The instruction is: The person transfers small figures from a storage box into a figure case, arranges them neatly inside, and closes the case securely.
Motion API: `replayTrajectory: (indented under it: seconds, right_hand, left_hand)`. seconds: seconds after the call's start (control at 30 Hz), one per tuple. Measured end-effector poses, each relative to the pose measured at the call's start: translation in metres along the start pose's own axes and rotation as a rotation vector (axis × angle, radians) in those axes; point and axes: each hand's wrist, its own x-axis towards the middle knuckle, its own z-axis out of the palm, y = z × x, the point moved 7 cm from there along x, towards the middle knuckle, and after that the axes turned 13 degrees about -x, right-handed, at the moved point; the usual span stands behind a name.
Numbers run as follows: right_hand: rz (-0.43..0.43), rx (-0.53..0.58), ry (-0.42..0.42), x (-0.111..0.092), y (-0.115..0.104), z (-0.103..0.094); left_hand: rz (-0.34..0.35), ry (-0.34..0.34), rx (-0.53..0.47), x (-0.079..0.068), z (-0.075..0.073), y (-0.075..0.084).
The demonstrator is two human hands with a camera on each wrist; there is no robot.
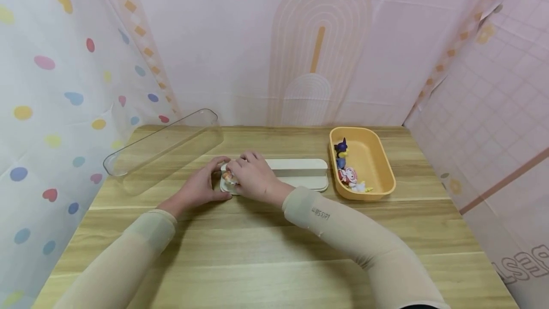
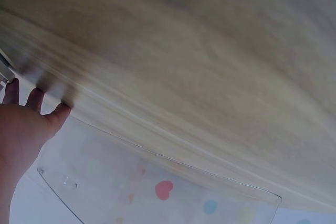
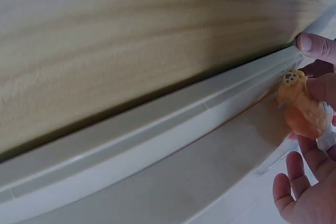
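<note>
A white stepped display base (image 1: 300, 182) lies on the wooden table. My left hand (image 1: 201, 185) spans its left end, the thumb at the front corner and fingers towards the back. Some fingers of that hand (image 2: 26, 124) stretch out in the left wrist view. With my right hand (image 1: 257, 178) I hold a small orange-and-white dog figurine (image 3: 302, 106) on the base's lower step, at the left end. In the head view the fingers partly cover the figurine (image 1: 230, 177).
A clear plastic cover (image 1: 163, 149) lies open at the back left. An orange tray (image 1: 377, 170) at the right holds several small figurines (image 1: 349, 175) along its left side. Printed cloth hangs behind the table (image 1: 240, 261) and on both sides.
</note>
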Motion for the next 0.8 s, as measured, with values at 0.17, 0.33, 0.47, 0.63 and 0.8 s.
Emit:
replayTrajectory:
  seconds: [0.17,0.33,0.47,0.63,0.8]
  right_hand:
    - [0.015,-0.02,-0.03,-0.001,0.001,0.005]
    - [0.048,0.03,-0.042,-0.006,0.006,0.01]
    - [0.086,0.109,-0.048,-0.014,0.017,0.009]
    - [0.156,0.171,-0.087,-0.034,0.054,-0.001]
    - [0.318,0.218,-0.055,-0.067,0.129,-0.008]
  left_hand:
    - [0.001,-0.004,0.001,0.001,0.002,0.001]
    - [0.007,-0.013,-0.011,0.001,0.003,0.001]
    - [0.005,-0.014,-0.005,0.001,0.003,0.001]
    - [-0.014,-0.009,0.006,0.001,0.001,0.001]
    - [-0.033,-0.004,0.012,-0.004,0.002,-0.001]
